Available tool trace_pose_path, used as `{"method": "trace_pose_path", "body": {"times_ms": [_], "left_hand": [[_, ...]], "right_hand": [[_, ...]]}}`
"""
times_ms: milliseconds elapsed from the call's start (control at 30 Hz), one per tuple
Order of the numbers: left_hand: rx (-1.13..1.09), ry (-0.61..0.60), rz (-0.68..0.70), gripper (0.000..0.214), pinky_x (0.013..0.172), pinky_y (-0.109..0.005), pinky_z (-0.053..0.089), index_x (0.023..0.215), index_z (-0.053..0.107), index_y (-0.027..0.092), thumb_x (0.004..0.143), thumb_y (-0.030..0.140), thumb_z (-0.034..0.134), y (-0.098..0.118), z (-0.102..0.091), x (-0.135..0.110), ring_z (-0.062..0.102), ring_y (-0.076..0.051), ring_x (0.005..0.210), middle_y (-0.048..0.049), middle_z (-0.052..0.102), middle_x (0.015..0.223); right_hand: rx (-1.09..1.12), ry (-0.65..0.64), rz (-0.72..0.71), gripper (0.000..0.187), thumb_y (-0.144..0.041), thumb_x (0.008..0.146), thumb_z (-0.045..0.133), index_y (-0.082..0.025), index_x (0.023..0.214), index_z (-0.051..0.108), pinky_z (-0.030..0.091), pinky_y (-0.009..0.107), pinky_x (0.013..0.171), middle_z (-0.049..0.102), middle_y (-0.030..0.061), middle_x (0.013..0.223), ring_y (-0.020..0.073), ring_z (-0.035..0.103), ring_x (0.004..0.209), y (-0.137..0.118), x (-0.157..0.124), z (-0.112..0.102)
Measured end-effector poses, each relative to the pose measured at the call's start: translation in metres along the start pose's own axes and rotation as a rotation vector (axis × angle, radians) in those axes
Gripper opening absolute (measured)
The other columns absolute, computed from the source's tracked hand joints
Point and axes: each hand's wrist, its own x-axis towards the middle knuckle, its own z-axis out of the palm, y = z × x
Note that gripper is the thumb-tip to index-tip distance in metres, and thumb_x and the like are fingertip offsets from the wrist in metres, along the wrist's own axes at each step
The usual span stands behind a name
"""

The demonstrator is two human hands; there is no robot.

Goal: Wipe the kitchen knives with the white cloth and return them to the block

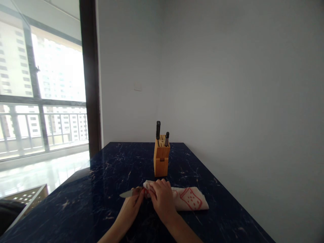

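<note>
A small knife [127, 193] lies low over the dark blue marbled table [101, 189], its blade pointing left. My left hand [131, 204] is closed around its handle. My right hand [162, 197] is closed on the near end of a white cloth with a red pattern [188, 199], pressing it against the knife next to my left hand. The rest of the cloth lies on the table to the right. The knife's handle is hidden by my fingers.
A wooden knife block [161, 157] with two dark handles sticking out stands behind my hands. A grey wall runs along the table's right side. A large window and a dark frame are at the left, past the table's left edge.
</note>
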Motion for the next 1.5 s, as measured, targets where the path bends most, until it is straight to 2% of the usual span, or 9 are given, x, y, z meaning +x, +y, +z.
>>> {"method": "trace_pose_path", "body": {"times_ms": [200, 367, 533, 700, 933, 1033, 1233, 1400, 1500], "left_hand": [[0.068, -0.02, 0.03, 0.036, 0.078, -0.031, 0.042, 0.081, 0.059, 0.022, 0.087, 0.043, 0.031, 0.007, -0.003, 0.001, 0.056, -0.018, 0.076, -0.0018, 0.062, 0.075], [0.038, -0.025, 0.035, 0.034, 0.077, -0.03, 0.041, 0.079, 0.057, 0.021, 0.087, 0.04, 0.031, 0.008, -0.003, -0.002, 0.056, -0.018, 0.075, -0.0022, 0.061, 0.077], [0.023, -0.035, 0.048, 0.034, 0.075, -0.031, 0.04, 0.077, 0.059, 0.021, 0.086, 0.04, 0.033, 0.009, -0.003, -0.001, 0.054, -0.019, 0.074, -0.0029, 0.06, 0.075], [-0.078, -0.042, -0.044, 0.034, 0.074, -0.029, 0.041, 0.076, 0.059, 0.02, 0.085, 0.041, 0.035, 0.013, -0.005, 0.0, 0.055, -0.019, 0.074, -0.0038, 0.061, 0.077], [-0.01, 0.028, 0.049, 0.028, 0.073, -0.029, 0.04, 0.077, 0.061, 0.021, 0.084, 0.039, 0.04, 0.008, -0.002, 0.0, 0.054, -0.018, 0.072, -0.0025, 0.06, 0.073], [-0.036, 0.043, 0.033, 0.027, 0.07, -0.027, 0.04, 0.075, 0.059, 0.02, 0.084, 0.038, 0.04, 0.006, -0.002, 0.0, 0.053, -0.017, 0.068, -0.0008, 0.058, 0.07], [-0.066, 0.114, -0.02, 0.036, 0.066, -0.025, 0.038, 0.06, 0.053, 0.019, 0.084, 0.041, 0.039, 0.013, -0.005, -0.001, 0.051, -0.015, 0.063, 0.0009, 0.053, 0.062], [-0.132, 0.116, -0.11, 0.041, 0.061, -0.023, 0.038, 0.056, 0.052, 0.018, 0.081, 0.049, 0.04, 0.017, -0.004, -0.002, 0.048, -0.015, 0.059, 0.0015, 0.051, 0.057], [-0.137, 0.137, -0.142, 0.043, 0.058, -0.022, 0.037, 0.053, 0.051, 0.018, 0.079, 0.052, 0.042, 0.013, -0.004, -0.002, 0.046, -0.014, 0.055, 0.0023, 0.05, 0.054]], "right_hand": [[0.003, 0.062, 0.172, 0.006, -0.017, 0.081, 0.048, -0.022, 0.083, 0.051, 0.027, 0.028, 0.068, 0.058, 0.0002, 0.079, 0.0172, 0.048, 0.076, 0.004, 0.001, -0.002], [0.06, 0.027, 0.046, 0.013, -0.015, 0.082, 0.045, -0.024, 0.088, 0.052, 0.028, 0.027, 0.071, 0.059, -0.0006, 0.082, 0.0169, 0.048, 0.079, 0.0, 0.0, -0.003], [-0.038, 0.077, 0.111, 0.011, -0.017, 0.082, 0.045, -0.024, 0.086, 0.053, 0.028, 0.026, 0.071, 0.06, -0.0008, 0.08, 0.0159, 0.05, 0.079, 0.002, 0.002, -0.006], [0.069, 0.048, 0.014, 0.013, -0.015, 0.081, 0.045, -0.024, 0.089, 0.052, 0.031, 0.025, 0.071, 0.06, -0.0008, 0.082, 0.0152, 0.05, 0.079, -0.003, -0.001, -0.004], [0.079, 0.067, 0.06, 0.011, -0.016, 0.081, 0.045, -0.022, 0.087, 0.052, 0.031, 0.025, 0.069, 0.06, 0.0008, 0.08, 0.0155, 0.05, 0.077, -0.003, -0.003, -0.007], [0.11, 0.042, -0.001, 0.014, -0.016, 0.081, 0.044, -0.023, 0.09, 0.052, 0.03, 0.026, 0.07, 0.06, 0.0004, 0.082, 0.0157, 0.05, 0.079, -0.006, -0.003, -0.009], [0.013, 0.12, 0.144, 0.011, -0.016, 0.082, 0.045, -0.022, 0.088, 0.053, 0.028, 0.028, 0.07, 0.06, 0.0003, 0.082, 0.0159, 0.049, 0.076, 0.013, 0.003, -0.013], [0.023, 0.096, 0.044, 0.011, -0.018, 0.083, 0.044, -0.022, 0.089, 0.053, 0.029, 0.027, 0.071, 0.06, 0.0009, 0.083, 0.0153, 0.05, 0.078, 0.009, 0.003, -0.009], [-0.043, 0.112, 0.103, 0.01, -0.019, 0.083, 0.045, -0.023, 0.087, 0.053, 0.029, 0.028, 0.07, 0.061, 0.0003, 0.08, 0.016, 0.05, 0.076, 0.016, 0.003, -0.007]]}}
